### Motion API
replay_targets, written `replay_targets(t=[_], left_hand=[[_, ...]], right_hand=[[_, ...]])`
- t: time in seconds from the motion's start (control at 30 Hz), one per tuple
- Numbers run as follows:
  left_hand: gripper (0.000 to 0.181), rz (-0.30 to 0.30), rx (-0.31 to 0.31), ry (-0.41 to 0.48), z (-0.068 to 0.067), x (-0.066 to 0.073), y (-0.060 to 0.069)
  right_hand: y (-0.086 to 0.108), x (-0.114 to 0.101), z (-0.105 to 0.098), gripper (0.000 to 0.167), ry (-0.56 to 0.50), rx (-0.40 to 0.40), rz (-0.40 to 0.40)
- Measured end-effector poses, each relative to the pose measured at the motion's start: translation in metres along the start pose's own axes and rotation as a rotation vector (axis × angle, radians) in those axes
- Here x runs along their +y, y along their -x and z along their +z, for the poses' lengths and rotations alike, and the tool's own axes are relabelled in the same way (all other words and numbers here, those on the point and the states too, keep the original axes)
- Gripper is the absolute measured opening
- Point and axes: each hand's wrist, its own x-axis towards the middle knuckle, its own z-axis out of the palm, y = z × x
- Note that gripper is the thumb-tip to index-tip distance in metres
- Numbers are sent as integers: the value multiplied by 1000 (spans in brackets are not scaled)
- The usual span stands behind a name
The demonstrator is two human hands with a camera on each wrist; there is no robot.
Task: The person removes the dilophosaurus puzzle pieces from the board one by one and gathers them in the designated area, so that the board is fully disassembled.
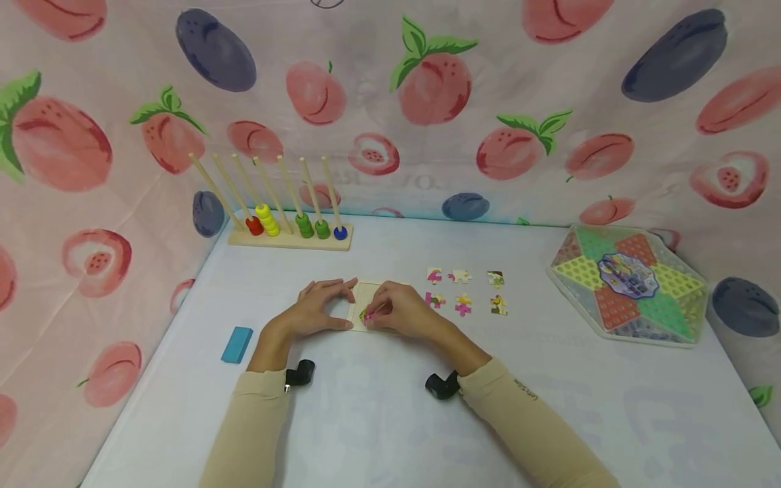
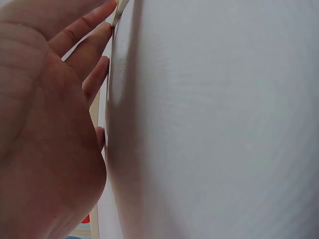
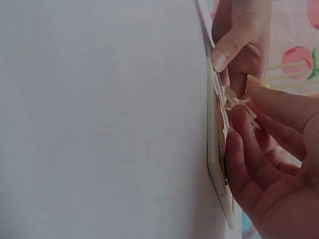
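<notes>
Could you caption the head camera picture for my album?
Left hand touching a board, right hand pinching a puzzle piece, loose pieces to the right.

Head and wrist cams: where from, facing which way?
Head: on head, faces forward and down at tabletop; left hand, right hand, sleeves show.
Left wrist: on that wrist, faces left hand over tabletop; that hand shows.
Right wrist: on that wrist, faces right hand and puzzle tray; both hands show.
Head and right wrist share puzzle tray, both hands.

The tray looks wooden, the case glossy plastic.
</notes>
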Motion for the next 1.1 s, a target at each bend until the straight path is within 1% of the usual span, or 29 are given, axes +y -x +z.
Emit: replay_targets(t=[0.13, 0.23, 0.33, 0.47, 0.6, 0.67, 0.8, 0.93, 1.0, 1.1], left_hand=[[40, 3, -5, 3, -1, 0, 0], [40, 9, -4, 3, -1, -1, 0], [44, 12, -2, 0, 0, -1, 0], [53, -1, -2, 8, 0, -1, 0], [52, -11, -1, 19, 0, 0, 0], [50, -11, 0, 16, 0, 1, 0], [58, -7, 1, 14, -1, 0, 1], [59, 2, 2, 16, -1, 0, 1], [54, 6, 3, 16, 0, 0, 1], [48, 9, 4, 8, 0, 0, 0]], right_hand=[[0, 3, 0, 14, -14, 44, -1], [1, 3, -4, 13, -53, 69, 12], [6, 1, -13, 13, -126, 82, 36], [16, -4, -33, 15, -203, 106, 38], [31, -5, -55, 15, -189, 142, 39], [39, -2, -64, 15, -167, 155, 63], [53, 8, -79, 17, -166, 164, 134], [63, 17, -88, 23, -182, 160, 198], [67, 21, -89, 24, -187, 152, 213], [74, 25, -88, 23, -203, 127, 190]])
